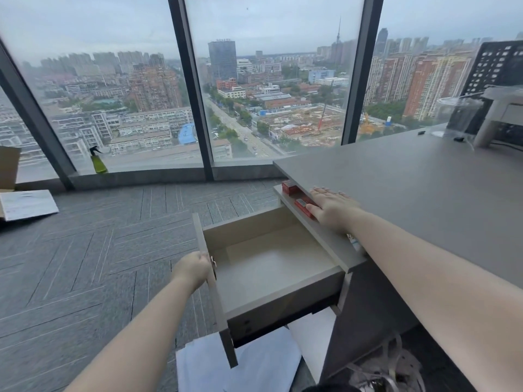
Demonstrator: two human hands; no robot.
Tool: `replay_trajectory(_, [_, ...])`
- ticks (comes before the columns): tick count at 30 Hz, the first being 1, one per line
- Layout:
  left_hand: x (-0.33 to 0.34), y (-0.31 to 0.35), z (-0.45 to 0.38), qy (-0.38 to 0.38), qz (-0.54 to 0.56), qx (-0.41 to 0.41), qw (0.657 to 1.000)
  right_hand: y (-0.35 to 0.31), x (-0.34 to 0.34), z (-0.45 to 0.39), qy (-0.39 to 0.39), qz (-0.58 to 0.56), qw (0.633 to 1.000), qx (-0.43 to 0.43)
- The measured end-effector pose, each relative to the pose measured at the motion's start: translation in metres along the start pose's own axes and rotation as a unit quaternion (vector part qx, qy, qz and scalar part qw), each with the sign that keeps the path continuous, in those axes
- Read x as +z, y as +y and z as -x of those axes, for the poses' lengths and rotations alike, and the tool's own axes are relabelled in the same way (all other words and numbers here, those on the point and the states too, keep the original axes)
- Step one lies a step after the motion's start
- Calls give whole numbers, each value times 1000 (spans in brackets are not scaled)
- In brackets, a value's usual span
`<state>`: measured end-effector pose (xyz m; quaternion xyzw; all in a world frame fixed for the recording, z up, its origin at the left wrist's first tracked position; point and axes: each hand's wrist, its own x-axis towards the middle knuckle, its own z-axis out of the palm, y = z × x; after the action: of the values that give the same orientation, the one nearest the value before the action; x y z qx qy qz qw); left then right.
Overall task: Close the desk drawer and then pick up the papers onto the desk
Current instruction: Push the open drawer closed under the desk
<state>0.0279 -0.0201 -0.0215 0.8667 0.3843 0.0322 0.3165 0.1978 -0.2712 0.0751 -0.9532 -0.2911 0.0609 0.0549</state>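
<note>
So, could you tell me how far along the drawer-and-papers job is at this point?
Nothing is finished yet. The drawer is pulled well out and looks empty. In hand: the left hand grips the drawer's front panel, while the right hand lies flat on the desk edge. Left: push the drawer shut, then lift the papers from the floor beneath it onto the desk.

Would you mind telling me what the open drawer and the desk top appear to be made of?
The drawer looks like laminated board: flat matte beige panels inside, a grey front, square edges, no visible grain. The desk top seems to be the same kind of board in smooth matte grey, with a thin straight edge. Solid wood cannot be ruled out.
</note>
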Motion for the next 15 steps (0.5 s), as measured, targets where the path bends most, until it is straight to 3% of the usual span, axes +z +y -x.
replay_trajectory(15, [94, 111, -20, -123, 39, 148, 981, 11, -14, -17, -7, -85, 996, -42])
